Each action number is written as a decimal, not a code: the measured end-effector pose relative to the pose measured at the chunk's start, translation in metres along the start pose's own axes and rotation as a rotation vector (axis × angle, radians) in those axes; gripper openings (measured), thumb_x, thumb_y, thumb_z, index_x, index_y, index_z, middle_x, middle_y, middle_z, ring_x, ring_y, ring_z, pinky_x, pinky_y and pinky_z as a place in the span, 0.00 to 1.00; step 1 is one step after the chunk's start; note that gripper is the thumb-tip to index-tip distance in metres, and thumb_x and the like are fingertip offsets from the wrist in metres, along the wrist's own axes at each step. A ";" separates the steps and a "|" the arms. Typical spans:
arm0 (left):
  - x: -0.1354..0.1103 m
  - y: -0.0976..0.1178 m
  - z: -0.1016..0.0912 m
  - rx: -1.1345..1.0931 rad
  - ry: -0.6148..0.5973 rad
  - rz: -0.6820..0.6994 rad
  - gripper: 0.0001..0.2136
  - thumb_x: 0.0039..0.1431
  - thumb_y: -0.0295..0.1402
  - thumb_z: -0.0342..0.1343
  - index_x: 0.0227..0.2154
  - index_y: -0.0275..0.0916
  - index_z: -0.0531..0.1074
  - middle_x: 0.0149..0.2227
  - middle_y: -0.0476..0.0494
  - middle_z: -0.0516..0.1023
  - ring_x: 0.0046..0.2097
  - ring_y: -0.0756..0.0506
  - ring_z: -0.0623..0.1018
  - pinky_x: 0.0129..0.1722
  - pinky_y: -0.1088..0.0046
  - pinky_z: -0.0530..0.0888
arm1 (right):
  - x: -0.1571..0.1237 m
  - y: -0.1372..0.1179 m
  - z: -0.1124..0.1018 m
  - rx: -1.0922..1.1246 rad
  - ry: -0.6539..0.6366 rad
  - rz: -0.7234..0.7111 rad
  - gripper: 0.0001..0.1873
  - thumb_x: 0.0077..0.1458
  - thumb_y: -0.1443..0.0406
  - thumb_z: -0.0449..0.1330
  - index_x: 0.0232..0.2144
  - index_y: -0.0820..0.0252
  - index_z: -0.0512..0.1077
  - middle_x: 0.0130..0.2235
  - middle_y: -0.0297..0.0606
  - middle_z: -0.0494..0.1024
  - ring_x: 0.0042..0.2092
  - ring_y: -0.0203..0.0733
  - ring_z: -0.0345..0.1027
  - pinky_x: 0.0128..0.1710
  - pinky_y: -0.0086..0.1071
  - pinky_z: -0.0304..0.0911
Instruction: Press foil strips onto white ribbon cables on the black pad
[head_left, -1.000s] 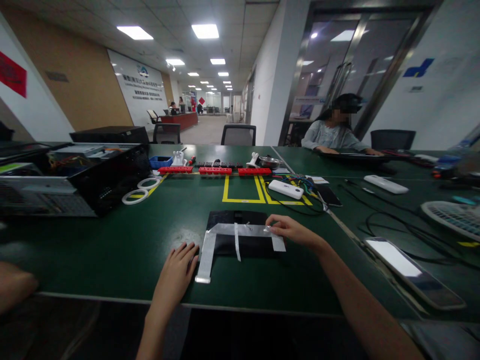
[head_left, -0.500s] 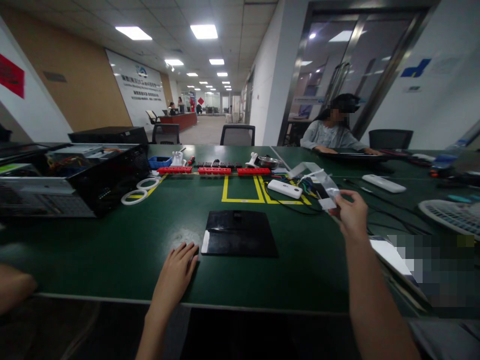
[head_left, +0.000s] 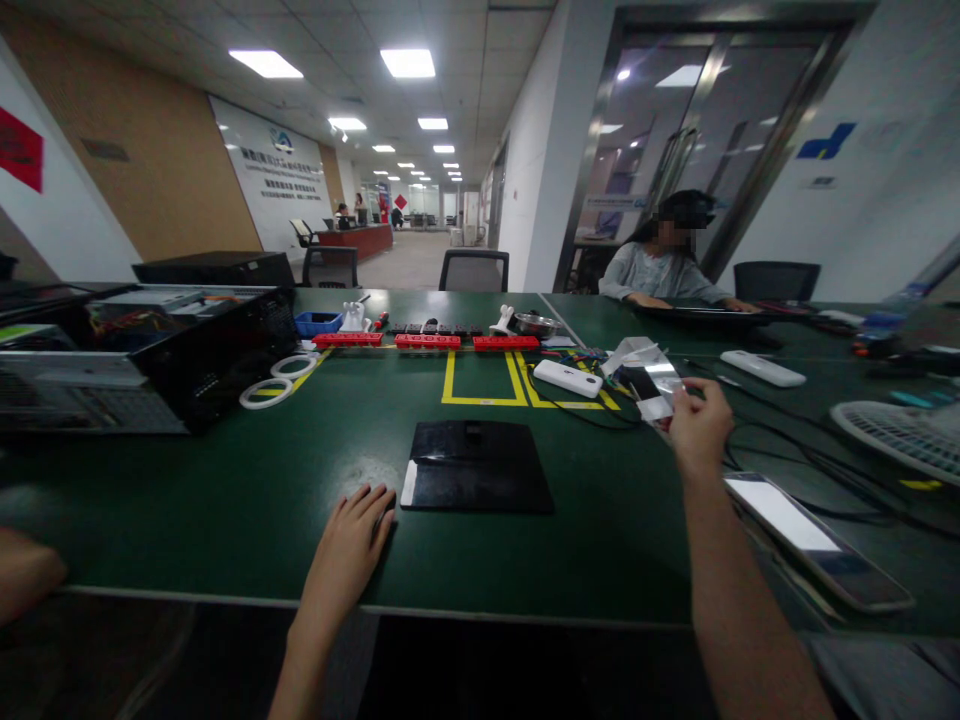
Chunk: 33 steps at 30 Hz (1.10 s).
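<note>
A flat black panel (head_left: 478, 467) lies on the green table (head_left: 225, 500) in front of me. My left hand (head_left: 349, 545) rests flat on the table, fingers stretched out, its fingertips just left of the panel's near left corner. My right hand (head_left: 699, 428) is raised to the right of the panel and pinches a crumpled strip of clear film (head_left: 643, 375) that hangs over the cables there.
An open computer case (head_left: 142, 355) stands at the left, with two white rings (head_left: 281, 380) beside it. Red blocks (head_left: 427, 341), a yellow taped square (head_left: 480, 380), a white power bank (head_left: 568, 377) and cables lie beyond. A lit phone (head_left: 814, 540) lies right. Another person (head_left: 664, 265) sits opposite.
My right hand has peeled the clear film off the black panel and carried it up and to the right. The panel is now bare. My left hand has stayed put.
</note>
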<state>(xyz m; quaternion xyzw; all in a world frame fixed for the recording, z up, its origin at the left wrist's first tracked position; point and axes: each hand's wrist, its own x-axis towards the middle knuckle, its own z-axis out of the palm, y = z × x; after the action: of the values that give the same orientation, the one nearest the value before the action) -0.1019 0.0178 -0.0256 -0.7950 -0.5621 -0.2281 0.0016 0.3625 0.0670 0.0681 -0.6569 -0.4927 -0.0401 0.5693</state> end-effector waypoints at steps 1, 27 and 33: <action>0.000 0.000 0.000 -0.001 -0.002 -0.001 0.16 0.62 0.35 0.44 0.50 0.39 0.70 0.53 0.40 0.72 0.57 0.40 0.67 0.56 0.53 0.60 | -0.003 -0.007 0.002 -0.041 0.037 -0.022 0.14 0.55 0.62 0.48 0.43 0.61 0.63 0.25 0.35 0.67 0.23 0.40 0.63 0.25 0.33 0.60; -0.001 -0.001 0.001 -0.024 0.007 -0.005 0.16 0.63 0.34 0.43 0.50 0.40 0.69 0.53 0.41 0.72 0.58 0.41 0.66 0.56 0.53 0.60 | -0.056 -0.070 0.043 0.305 -1.472 0.020 0.18 0.53 0.53 0.58 0.37 0.62 0.64 0.22 0.27 0.61 0.22 0.30 0.54 0.20 0.23 0.49; 0.000 -0.003 0.003 -0.029 0.011 -0.011 0.16 0.63 0.34 0.43 0.50 0.41 0.70 0.53 0.42 0.72 0.57 0.41 0.67 0.56 0.53 0.61 | -0.069 -0.060 0.064 0.226 -1.519 0.059 0.17 0.54 0.54 0.56 0.37 0.62 0.61 0.22 0.26 0.61 0.21 0.30 0.56 0.18 0.23 0.56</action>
<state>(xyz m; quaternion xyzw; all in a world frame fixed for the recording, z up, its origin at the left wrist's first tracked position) -0.1035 0.0193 -0.0293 -0.7905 -0.5632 -0.2407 -0.0081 0.2535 0.0676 0.0462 -0.4548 -0.7320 0.4878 0.1391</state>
